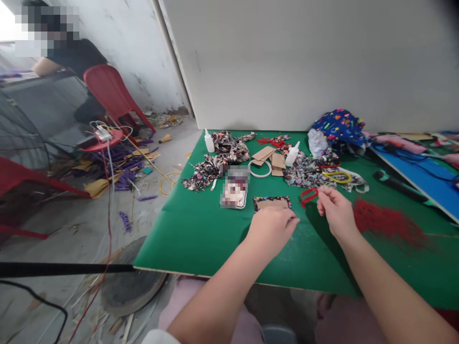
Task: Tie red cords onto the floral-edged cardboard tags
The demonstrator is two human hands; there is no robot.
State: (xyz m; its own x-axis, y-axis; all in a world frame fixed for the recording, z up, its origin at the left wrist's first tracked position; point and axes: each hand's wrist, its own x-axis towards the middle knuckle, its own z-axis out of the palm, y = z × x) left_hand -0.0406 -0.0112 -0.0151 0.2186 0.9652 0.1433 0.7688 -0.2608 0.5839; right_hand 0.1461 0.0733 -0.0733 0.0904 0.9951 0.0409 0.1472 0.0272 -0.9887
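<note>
My left hand [270, 228] rests on the green table [201, 234], fingers curled, touching the near edge of a small cardboard rectangle edged with patterned fabric [271, 203]. My right hand [335, 210] is closed in a pinch on a red looped cord [309, 195] just right of that rectangle. Behind them lie cardboard pieces [268, 157], a white ring [260, 168], two white glue bottles [209, 141] [292, 154], patterned fabric scraps [222, 157] and yellow-handled scissors [337, 177].
A phone [234, 191] lies left of the rectangle. Red fluff [387, 222] is spread at my right, and a blue board [423, 177] and blue fabric [339, 125] lie beyond. Red chairs [111, 95], cables and floor litter are at left, where another person sits.
</note>
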